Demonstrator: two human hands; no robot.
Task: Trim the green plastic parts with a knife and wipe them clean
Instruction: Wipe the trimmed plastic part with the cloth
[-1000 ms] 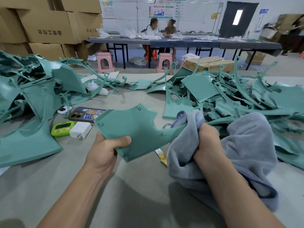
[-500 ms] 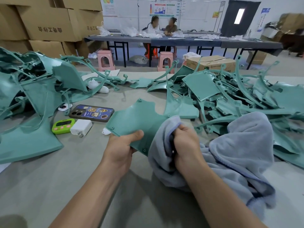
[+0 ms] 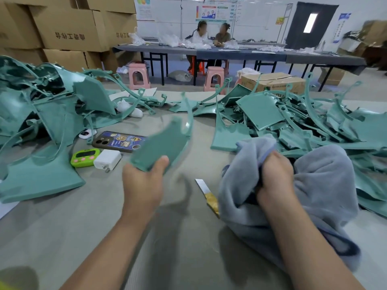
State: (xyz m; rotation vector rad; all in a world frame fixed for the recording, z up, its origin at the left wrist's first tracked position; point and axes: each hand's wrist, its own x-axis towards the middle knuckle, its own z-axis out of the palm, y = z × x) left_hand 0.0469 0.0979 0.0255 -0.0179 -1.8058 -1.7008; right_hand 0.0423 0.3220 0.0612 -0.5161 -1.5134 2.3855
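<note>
While the left hand [image 3: 144,183] gripped a flat green plastic part [image 3: 161,146] by its near edge, thumb pressed on top and the other fingers hidden beneath, the part hung tilted and motion-blurred above the bench [image 3: 100,231]. It was well apart from the grey towel [image 3: 324,181]. The right hand [image 3: 274,174] had its fingers clenched round a bunched fold of that towel, and the rest of the cloth spilled over the bench and against the heap of green parts [image 3: 303,122] on the right. A knife [image 3: 206,193] lay on the bench between the 2 hands, bare blade pointing away, its yellow handle partly under the towel's edge. Left of the held part sat a phone [image 3: 119,141] in a picture case, a lime-green timer [image 3: 84,156] and a white charger [image 3: 107,160], close together. Another heap of green mouldings [image 3: 41,111] rose at the far left. Behind stood stacked cardboard boxes [image 3: 69,28], 2 pink stools [image 3: 139,76] and a long dark table [image 3: 230,52] with 2 people seated at it.
</note>
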